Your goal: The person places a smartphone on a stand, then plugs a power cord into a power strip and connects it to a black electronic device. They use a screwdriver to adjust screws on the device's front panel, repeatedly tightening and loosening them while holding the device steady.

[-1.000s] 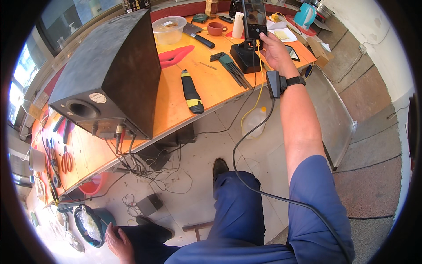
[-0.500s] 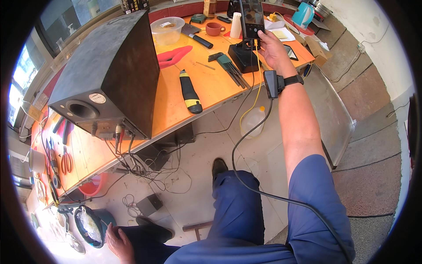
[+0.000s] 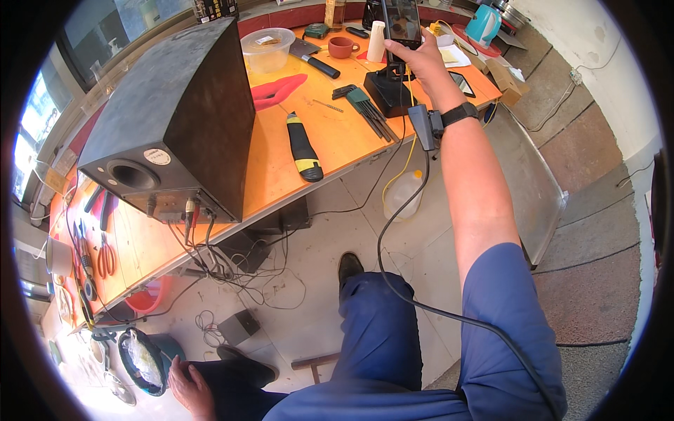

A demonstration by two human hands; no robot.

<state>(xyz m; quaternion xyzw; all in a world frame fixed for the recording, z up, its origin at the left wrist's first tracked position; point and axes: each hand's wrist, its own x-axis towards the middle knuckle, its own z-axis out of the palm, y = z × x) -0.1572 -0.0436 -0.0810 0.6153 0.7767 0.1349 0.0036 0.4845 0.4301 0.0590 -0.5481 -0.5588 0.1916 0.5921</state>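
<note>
The phone (image 3: 404,27) stands upright at the stand (image 3: 388,95), near the right end of the table (image 3: 270,168). The right hand (image 3: 423,64) grasps its lower end, thumb across the front, fingers at the right side and partly hidden. A yellow cable (image 3: 409,156) hangs below the phone, past the table's near edge. Hex keys (image 3: 361,102) lie just left of the stand; the tablet (image 3: 462,84) lies to its right, toward the table's right end. Farther back are a cup (image 3: 342,47) and, left of it, a cleaver (image 3: 319,63). A black-and-yellow tool (image 3: 303,147) lies close to the near edge. The speaker (image 3: 196,112) occupies the left part, its socketed face toward that edge. The left hand (image 3: 191,389), released and holding nothing, is beside the bucket (image 3: 168,344) on the floor; whether they touch cannot be told.
</note>
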